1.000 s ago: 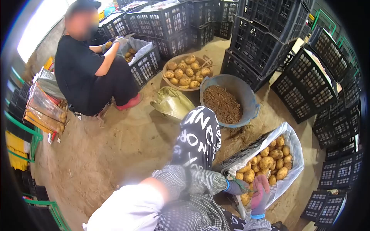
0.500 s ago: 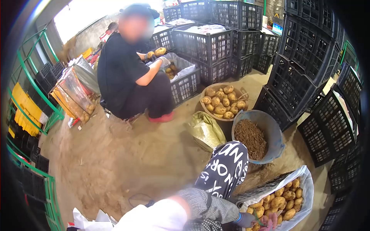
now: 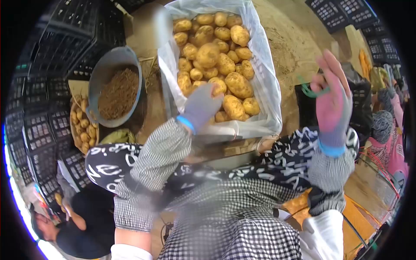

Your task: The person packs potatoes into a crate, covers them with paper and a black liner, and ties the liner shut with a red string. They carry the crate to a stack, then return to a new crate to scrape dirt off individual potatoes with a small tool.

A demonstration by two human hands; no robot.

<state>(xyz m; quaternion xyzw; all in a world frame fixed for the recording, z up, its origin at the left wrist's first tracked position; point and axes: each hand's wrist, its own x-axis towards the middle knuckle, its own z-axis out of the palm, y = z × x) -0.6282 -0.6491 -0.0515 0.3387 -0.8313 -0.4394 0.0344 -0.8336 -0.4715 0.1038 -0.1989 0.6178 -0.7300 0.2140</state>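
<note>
My left hand (image 3: 202, 107), in a grey-purple glove with a blue cuff, reaches over the near-left part of a crate lined with white plastic (image 3: 274, 82). Its fingers curl round a potato (image 3: 218, 86) among the others. Many yellow-brown potatoes fill this crate; a rounder, blurred potato (image 3: 208, 55) lies or hangs over the middle ones. My right hand (image 3: 333, 97), gloved with a pink palm, is raised right of the crate. Some of its fingers point up, while others bend round a thin green strip (image 3: 310, 91).
Left of the crate stands a blue-grey tub (image 3: 135, 82) of brown soil-like matter. Beside it are a basket of potatoes (image 3: 83, 125) and a green sack (image 3: 119, 136). Black crates (image 3: 73, 26) are stacked at left. A person in black (image 3: 89, 221) crouches lower left.
The view has swung down and turned, so the lined crate is now central. My right hand is now raised away from the potatoes with the green strip; my left hand is over them.
</note>
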